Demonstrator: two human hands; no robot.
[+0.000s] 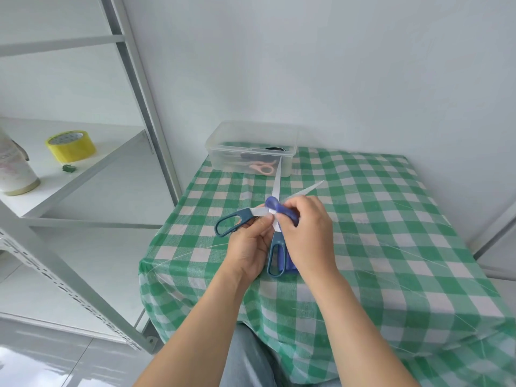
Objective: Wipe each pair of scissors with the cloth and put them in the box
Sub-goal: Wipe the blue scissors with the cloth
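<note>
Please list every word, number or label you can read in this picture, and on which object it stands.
No text can be read anywhere.
White container on the shelf: faint pinkish marks, too blurred to read.
Yellow tape roll: pattern inside its core, too small to read.

The middle of the scissors [229,223], where the two blades cross, hides under the fingers of the left hand [248,247] and the right hand [307,236]. Most of the blue cloth [279,209] is tucked inside the right hand; only a fold on top and a strip below the palm show. The box [223,160] has cloudy walls, so the pink scissors [264,169] inside look blurry, and the dark things [275,149] behind them cannot be made out. On the shelf [83,152], the white pot [14,169] is cut off by the left edge, and the little green thing [69,168] is too small to tell. The worktop [391,219] runs off the right and bottom edges.
</note>
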